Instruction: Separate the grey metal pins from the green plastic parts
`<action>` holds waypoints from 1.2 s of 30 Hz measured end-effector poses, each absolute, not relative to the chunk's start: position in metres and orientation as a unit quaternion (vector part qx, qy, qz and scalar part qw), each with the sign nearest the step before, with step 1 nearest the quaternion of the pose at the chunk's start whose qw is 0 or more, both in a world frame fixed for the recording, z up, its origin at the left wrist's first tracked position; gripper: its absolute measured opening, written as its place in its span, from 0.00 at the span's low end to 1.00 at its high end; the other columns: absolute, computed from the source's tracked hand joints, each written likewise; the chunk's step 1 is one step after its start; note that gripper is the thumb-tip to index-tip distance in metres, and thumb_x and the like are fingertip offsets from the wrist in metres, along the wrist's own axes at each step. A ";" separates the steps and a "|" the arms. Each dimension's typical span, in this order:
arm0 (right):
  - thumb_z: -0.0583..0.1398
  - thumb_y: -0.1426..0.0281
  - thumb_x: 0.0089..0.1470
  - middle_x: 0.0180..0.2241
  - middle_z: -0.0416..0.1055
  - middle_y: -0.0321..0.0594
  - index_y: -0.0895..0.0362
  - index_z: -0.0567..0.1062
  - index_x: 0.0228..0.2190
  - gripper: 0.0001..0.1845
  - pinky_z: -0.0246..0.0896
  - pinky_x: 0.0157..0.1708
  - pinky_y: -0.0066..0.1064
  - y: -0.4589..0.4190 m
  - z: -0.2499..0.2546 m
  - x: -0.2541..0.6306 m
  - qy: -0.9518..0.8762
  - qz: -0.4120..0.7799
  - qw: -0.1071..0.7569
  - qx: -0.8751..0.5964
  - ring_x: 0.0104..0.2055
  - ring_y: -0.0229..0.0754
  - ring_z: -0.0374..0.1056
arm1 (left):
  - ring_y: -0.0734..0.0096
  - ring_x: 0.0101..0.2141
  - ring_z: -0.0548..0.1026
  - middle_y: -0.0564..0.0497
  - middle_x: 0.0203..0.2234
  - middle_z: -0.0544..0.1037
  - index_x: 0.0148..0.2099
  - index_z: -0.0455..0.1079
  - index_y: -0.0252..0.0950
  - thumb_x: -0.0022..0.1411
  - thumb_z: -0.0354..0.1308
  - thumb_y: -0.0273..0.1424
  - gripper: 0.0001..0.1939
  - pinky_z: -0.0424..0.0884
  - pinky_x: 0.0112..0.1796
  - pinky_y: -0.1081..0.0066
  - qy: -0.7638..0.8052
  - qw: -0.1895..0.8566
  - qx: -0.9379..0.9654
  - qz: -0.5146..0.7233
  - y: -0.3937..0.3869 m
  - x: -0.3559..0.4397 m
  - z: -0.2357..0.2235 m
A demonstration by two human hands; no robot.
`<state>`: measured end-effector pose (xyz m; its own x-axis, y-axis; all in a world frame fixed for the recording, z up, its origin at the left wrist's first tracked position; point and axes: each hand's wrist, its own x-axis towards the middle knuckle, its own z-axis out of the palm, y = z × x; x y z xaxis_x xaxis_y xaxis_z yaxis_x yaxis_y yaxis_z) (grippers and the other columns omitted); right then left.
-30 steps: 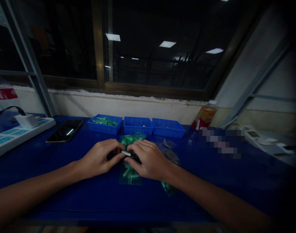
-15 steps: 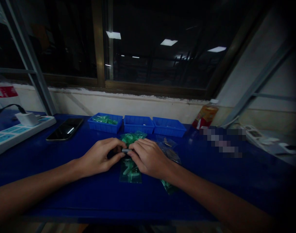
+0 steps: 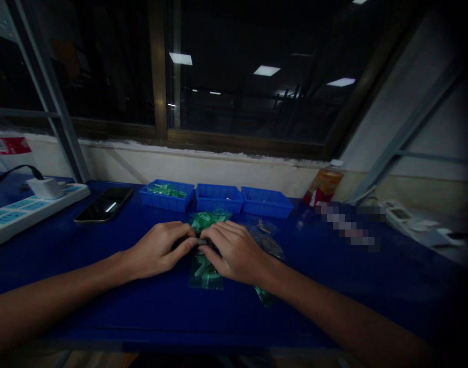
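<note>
one small dark piece (image 3: pixel 201 242), long axis left to right, pinched between the closed fingertips of left hand (image 3: pixel 157 250) and right hand (image 3: pixel 236 253).

The blue table (image 3: pixel 153 312) carries, around its middle, a clear bag of green pieces (image 3: pixel 206 280), lying flat, and a heap of green packets (image 3: pixel 207 220) toward twelve o'clock. Clear bags of small parts (image 3: pixel 272 246) lie at about three, and another green packet (image 3: pixel 263 295), partly hidden, at four. Three blue trays stand in a row: the left tray (image 3: pixel 165 203) at eleven, the middle tray (image 3: pixel 218 206) at twelve, the right tray (image 3: pixel 265 208) at one. A dark phone (image 3: pixel 103 205) lies at ten, just beside a white power strip (image 3: pixel 11 227) near nine. An orange-and-red bottle (image 3: pixel 324 186) stands tilted at two; a white device (image 3: pixel 401 213), blurred, sits between two and three.
</note>
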<state>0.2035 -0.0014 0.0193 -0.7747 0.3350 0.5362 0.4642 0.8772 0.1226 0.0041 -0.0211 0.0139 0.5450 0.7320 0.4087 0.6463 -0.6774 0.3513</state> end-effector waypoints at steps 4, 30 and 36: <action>0.51 0.68 0.56 0.26 0.68 0.38 0.60 0.67 0.31 0.08 0.51 0.29 0.30 0.000 0.016 0.203 -0.929 -0.136 0.266 -0.220 0.29 0.37 0.62 | 0.73 0.28 0.70 0.52 0.28 0.71 0.40 0.64 0.35 0.61 0.48 0.35 0.09 0.65 0.31 0.74 0.382 0.109 0.870 0.293 -0.022 0.005 0.013; 0.50 0.62 0.54 0.28 0.72 0.40 0.57 0.68 0.41 0.16 0.51 0.25 0.29 0.088 0.018 0.234 -0.768 -0.167 0.307 -0.537 0.27 0.41 0.66 | 0.61 0.47 0.65 0.45 0.47 0.68 0.57 0.56 0.36 0.60 0.49 0.32 0.22 0.62 0.47 0.61 0.425 -0.041 0.875 0.226 0.015 0.003 -0.008; 0.51 0.65 0.55 0.33 0.70 0.41 0.58 0.70 0.35 0.12 0.56 0.37 0.32 0.051 0.010 0.209 -0.896 -0.099 0.262 -0.345 0.36 0.40 0.64 | 0.64 0.39 0.68 0.47 0.38 0.71 0.47 0.66 0.38 0.60 0.50 0.31 0.13 0.65 0.41 0.63 0.426 -0.062 0.875 0.221 0.013 0.001 -0.007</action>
